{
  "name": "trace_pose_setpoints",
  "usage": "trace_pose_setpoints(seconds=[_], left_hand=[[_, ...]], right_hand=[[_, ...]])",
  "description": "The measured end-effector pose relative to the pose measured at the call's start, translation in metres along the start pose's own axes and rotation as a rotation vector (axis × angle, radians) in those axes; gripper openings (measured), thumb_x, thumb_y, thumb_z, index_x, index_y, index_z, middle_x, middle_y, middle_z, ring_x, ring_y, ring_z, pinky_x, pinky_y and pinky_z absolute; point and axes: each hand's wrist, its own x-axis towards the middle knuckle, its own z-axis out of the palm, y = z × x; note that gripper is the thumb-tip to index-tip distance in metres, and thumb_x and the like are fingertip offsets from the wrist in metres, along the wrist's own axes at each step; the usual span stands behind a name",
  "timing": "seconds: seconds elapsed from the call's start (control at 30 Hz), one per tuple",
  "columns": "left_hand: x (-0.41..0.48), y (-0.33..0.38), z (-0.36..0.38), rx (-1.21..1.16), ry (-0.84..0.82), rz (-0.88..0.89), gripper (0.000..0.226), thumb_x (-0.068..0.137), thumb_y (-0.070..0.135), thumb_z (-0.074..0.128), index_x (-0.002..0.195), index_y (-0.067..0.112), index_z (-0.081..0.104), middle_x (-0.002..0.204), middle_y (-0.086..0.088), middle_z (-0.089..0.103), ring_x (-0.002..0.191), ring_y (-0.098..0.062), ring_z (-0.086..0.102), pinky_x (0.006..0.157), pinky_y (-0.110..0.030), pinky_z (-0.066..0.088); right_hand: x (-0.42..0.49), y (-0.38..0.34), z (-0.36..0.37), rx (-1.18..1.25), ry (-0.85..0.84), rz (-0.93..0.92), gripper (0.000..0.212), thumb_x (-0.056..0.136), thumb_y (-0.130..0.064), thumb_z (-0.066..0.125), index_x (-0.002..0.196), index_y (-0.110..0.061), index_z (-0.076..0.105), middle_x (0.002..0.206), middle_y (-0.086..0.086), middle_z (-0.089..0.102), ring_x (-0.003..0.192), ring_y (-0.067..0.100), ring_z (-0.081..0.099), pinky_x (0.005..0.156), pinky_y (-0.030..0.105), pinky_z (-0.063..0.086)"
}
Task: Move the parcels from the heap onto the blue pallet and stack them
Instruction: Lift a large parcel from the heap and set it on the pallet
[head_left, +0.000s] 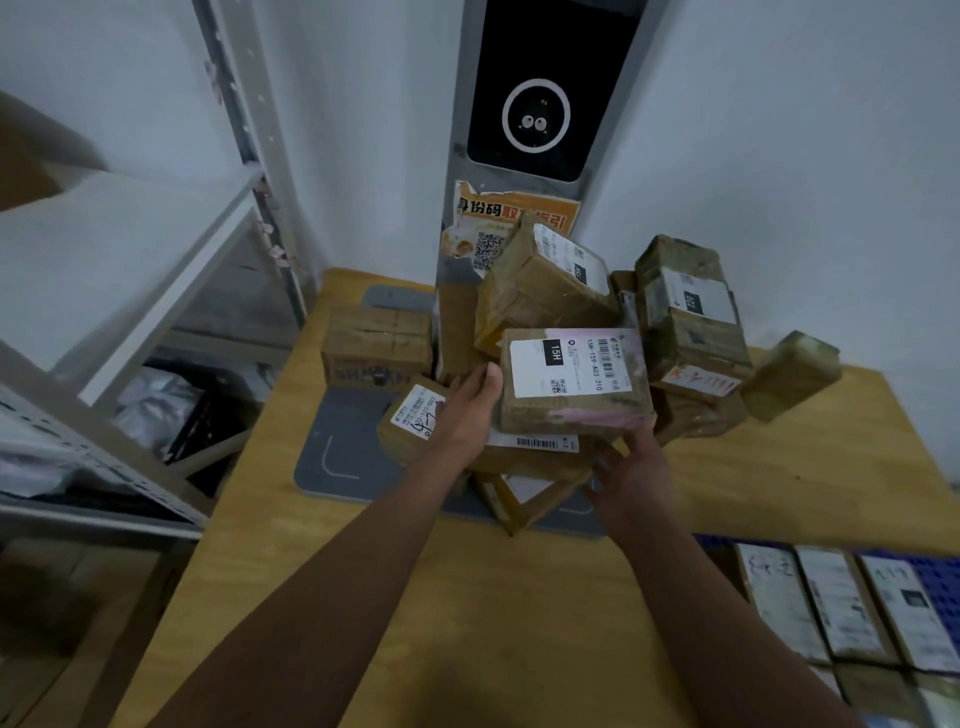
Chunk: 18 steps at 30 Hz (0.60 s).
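Observation:
A heap of brown taped parcels (545, 291) lies on a wooden table (467, 597). On top at the front sits a flat parcel with a white "15H" label (571, 382). My left hand (467, 410) grips its left edge, thumb on the top. My right hand (634, 462) holds its lower right corner from underneath, fingers hidden below the parcel. The blue pallet (935, 577) shows at the lower right, below the table's edge. On it lie several parcels with white labels (841, 603), side by side.
A grey scanner post with a dark screen (535, 104) rises behind the heap; its grey base plate (332, 457) lies under the parcels. White metal shelving (130, 291) holding bags stands at the left. One parcel (789, 374) leans off the heap's right side.

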Motion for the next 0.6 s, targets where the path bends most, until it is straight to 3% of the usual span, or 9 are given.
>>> trace_pose_setpoints(seconds=[0.13, 0.23, 0.3, 0.43, 0.5, 0.6], left_hand=[[0.010, -0.003, -0.002, -0.126, -0.095, -0.025, 0.093, 0.067, 0.096, 0.025, 0.139, 0.041, 0.046, 0.151, 0.002, 0.040, 0.140, -0.024, 0.035, 0.114, -0.057, 0.024], [0.028, -0.026, 0.001, -0.295, -0.071, -0.094, 0.100, 0.054, 0.100, 0.042, 0.132, 0.039, 0.056, 0.135, 0.005, 0.057, 0.125, -0.020, 0.053, 0.110, -0.052, 0.036], [0.022, -0.026, -0.002, -0.361, -0.039, -0.126, 0.083, 0.061, 0.092, 0.049, 0.121, 0.037, 0.065, 0.121, 0.005, 0.067, 0.113, -0.019, 0.062, 0.104, -0.049, 0.043], [-0.008, -0.011, -0.012, -0.470, -0.011, -0.098, 0.029, 0.096, 0.048, 0.047, 0.099, 0.031, 0.070, 0.096, 0.005, 0.074, 0.094, -0.016, 0.068, 0.089, -0.037, 0.051], [-0.014, -0.011, -0.014, -0.500, -0.010, -0.087, 0.023, 0.096, 0.039, 0.049, 0.108, 0.030, 0.067, 0.102, 0.005, 0.072, 0.098, -0.016, 0.065, 0.086, -0.036, 0.052], [-0.016, -0.016, -0.013, -0.457, 0.005, -0.064, 0.048, 0.080, 0.042, 0.058, 0.127, 0.032, 0.059, 0.140, -0.005, 0.052, 0.123, -0.025, 0.053, 0.103, -0.048, 0.044]], right_hand=[[0.002, 0.000, 0.003, -0.038, -0.008, 0.036, 0.062, 0.092, -0.070, 0.035, 0.129, -0.026, 0.059, 0.121, 0.011, 0.066, 0.113, 0.032, 0.061, 0.095, 0.054, 0.047], [0.002, 0.000, 0.004, -0.070, -0.027, 0.050, 0.065, 0.091, -0.072, 0.035, 0.131, -0.026, 0.057, 0.121, 0.012, 0.066, 0.111, 0.034, 0.061, 0.097, 0.060, 0.045], [0.001, 0.001, 0.005, -0.069, -0.023, 0.063, 0.066, 0.090, -0.074, 0.034, 0.129, -0.027, 0.057, 0.122, 0.012, 0.066, 0.111, 0.035, 0.061, 0.100, 0.064, 0.041], [-0.005, 0.006, 0.004, -0.062, -0.002, 0.088, 0.075, 0.086, -0.078, 0.033, 0.130, -0.023, 0.057, 0.128, 0.014, 0.061, 0.119, 0.038, 0.055, 0.099, 0.068, 0.038], [-0.009, 0.005, 0.001, -0.053, -0.045, 0.096, 0.073, 0.086, -0.079, 0.031, 0.123, -0.024, 0.061, 0.126, 0.015, 0.062, 0.117, 0.039, 0.056, 0.093, 0.068, 0.042], [-0.015, 0.004, -0.006, -0.069, -0.142, 0.082, 0.064, 0.089, -0.075, 0.029, 0.118, -0.031, 0.065, 0.119, 0.013, 0.068, 0.109, 0.038, 0.062, 0.081, 0.061, 0.052]])
